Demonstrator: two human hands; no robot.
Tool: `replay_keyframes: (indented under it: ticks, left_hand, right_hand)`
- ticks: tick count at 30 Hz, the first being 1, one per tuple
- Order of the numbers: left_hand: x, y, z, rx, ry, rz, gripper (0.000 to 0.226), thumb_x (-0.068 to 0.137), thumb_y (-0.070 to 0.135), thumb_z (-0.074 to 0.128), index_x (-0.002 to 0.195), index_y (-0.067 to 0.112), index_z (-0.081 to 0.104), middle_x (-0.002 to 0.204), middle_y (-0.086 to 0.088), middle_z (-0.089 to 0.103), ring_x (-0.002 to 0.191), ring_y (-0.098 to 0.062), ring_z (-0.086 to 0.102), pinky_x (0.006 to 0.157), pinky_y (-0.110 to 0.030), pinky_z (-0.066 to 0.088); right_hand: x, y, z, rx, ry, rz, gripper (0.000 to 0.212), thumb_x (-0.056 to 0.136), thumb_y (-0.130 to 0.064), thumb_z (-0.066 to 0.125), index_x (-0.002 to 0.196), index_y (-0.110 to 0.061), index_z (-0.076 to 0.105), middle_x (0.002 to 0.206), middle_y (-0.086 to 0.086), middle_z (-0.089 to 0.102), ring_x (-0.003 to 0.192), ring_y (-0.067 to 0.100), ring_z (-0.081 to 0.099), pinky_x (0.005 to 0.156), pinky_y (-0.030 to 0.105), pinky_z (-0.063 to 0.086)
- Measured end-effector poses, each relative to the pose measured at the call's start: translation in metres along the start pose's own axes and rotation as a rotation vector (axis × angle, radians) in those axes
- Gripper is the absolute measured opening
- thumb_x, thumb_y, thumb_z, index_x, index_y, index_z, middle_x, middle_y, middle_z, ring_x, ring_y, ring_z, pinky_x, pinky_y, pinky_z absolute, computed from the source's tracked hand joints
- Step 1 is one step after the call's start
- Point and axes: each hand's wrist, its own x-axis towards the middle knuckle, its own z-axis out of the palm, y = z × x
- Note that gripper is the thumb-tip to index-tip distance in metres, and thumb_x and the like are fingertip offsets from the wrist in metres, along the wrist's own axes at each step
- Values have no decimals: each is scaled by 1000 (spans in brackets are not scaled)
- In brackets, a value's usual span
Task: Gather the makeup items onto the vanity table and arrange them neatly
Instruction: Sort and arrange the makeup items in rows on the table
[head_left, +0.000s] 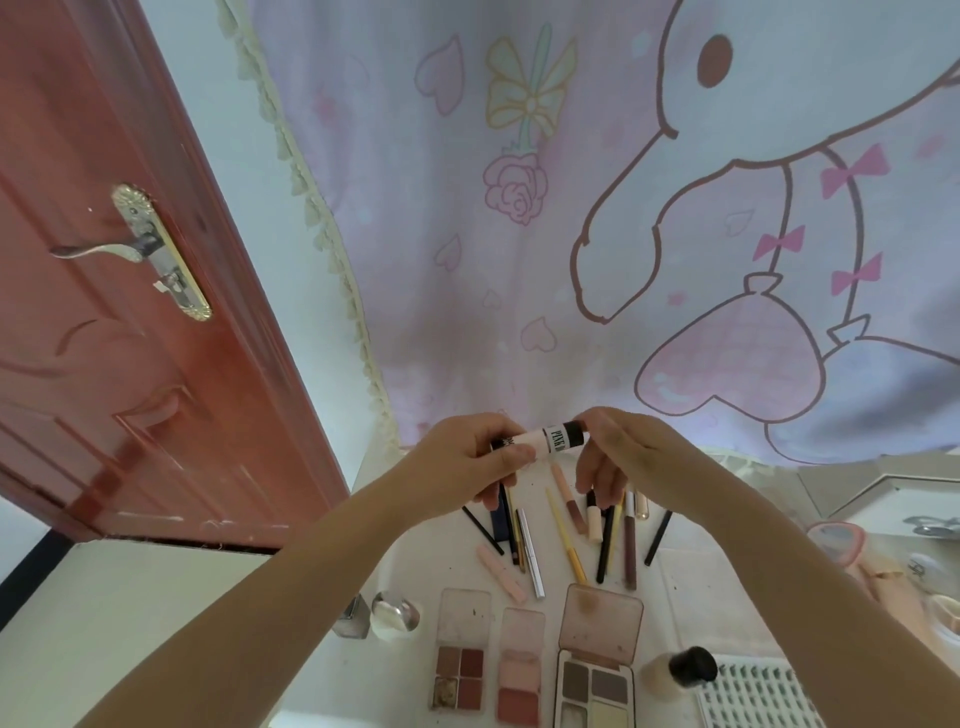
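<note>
the tube (545, 441), a smooth pink-and-white cylinder with a black band, hangs level above the table (691, 571), held at both ends. the left hand (467, 460) curls round one end; the right hand (618, 457) pinches the other with its fingertips, likely so the label can be read or the cap checked before it is laid down. below, slim pencils (566, 535) lie fanned loosely, and three flat, hinged palettes (595, 654) sit open in a row nearer the person.

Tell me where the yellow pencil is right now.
In the head view the yellow pencil lies on the vanity table below both hands, slanted between the silver pen and a black pencil.
</note>
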Motion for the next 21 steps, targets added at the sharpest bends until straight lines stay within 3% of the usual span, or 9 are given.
replay_keyframes:
  ticks: [3,7,10,13,16,18,21]
  left_hand:
    - [1,1,-1,58,-12,23,13,90,22,52,82,30,57,60,12,59,43,2,53,49,-13,43]
    - [0,1,-3,68,-10,15,14,91,22,49,83,29,57,61,13,60,42,3,53,41,-8,38]
    - [1,-1,-3,64,0,14,14,91,22,50,82,29,56,63,13,59,42,4,52,42,-6,37]
    - [1,-5,-2,61,-2,16,14,91,22,50,81,30,55,63,13,60,43,4,53,45,-6,40]
    - [2,-9,-2,64,-12,11,13,91,23,50,81,31,55,63,13,60,44,5,53,48,-7,43]
    - [2,-13,-3,68,-16,3,13,91,23,50,82,31,55,63,13,60,44,5,54,51,-10,45]
    - [3,-16,-4,36,-10,-4,14,91,23,50,82,31,55,62,13,60,45,4,54,49,-8,45]
  right_hand:
    - [2,-2,0,-96,-9,-44,22,93,-23,42,73,-28,50,52,-12,61,44,0,54,49,9,44]
    - [3,0,-5,-13,-11,-157,36,83,1,56,88,-32,45,85,-13,60,73,2,62,66,17,54]
    - [7,0,-3,152,-83,-81,37,84,-6,56,97,-37,40,97,-6,57,78,11,64,67,24,56]
    - [12,1,2,136,-48,-13,10,92,-23,43,90,-30,49,77,-5,61,57,7,61,55,17,52]
    - [15,6,4,9,16,-44,18,92,-18,46,77,-25,55,59,-9,61,45,1,53,49,12,47]
    - [14,8,4,21,17,-102,24,87,-7,54,80,-30,54,63,-15,63,53,-2,57,57,12,49]
    - [14,8,4,77,-21,-140,44,81,-6,61,97,-44,47,90,-14,61,75,0,63,68,16,52]
